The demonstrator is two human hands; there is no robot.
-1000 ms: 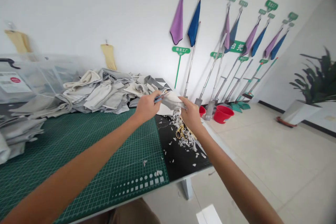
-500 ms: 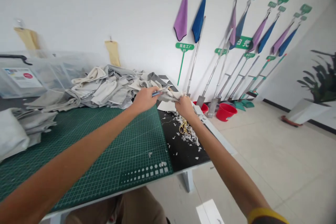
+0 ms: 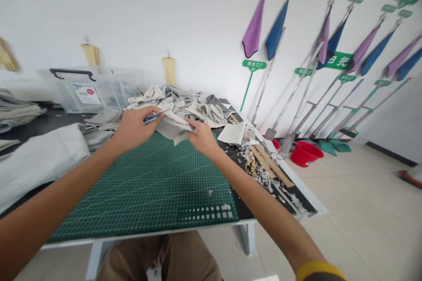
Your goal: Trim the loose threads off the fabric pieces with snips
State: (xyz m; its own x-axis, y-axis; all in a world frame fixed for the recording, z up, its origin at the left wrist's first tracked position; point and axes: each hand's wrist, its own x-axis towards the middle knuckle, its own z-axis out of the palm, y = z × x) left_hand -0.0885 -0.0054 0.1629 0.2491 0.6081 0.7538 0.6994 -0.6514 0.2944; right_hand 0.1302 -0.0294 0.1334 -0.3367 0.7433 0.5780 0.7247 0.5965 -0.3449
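Note:
A grey and off-white piece of fabric [image 3: 174,122] is stretched between my two hands above the far part of the green cutting mat [image 3: 148,184]. My left hand [image 3: 136,125] is closed on the fabric's left end. It also grips a slim blue tool [image 3: 151,118], whose kind I cannot make out. My right hand [image 3: 203,139] pinches the right end of the fabric. Just behind the hands lies a heap of grey and white fabric pieces [image 3: 211,112]. Gold-handled scissors [image 3: 252,166] rest among scraps to the right of the mat.
Wooden strips [image 3: 275,166] and fabric scraps lie along the table's right edge. A larger white fabric [image 3: 49,153] is at left, and a clear plastic box [image 3: 70,96] behind it. Beyond the table, a red bucket [image 3: 306,154] and long-handled cleaning tools stand by the wall.
The view has swung left. Both hands have brought the fabric left, from beside the table's right part to above the mat. The wooden strips now show.

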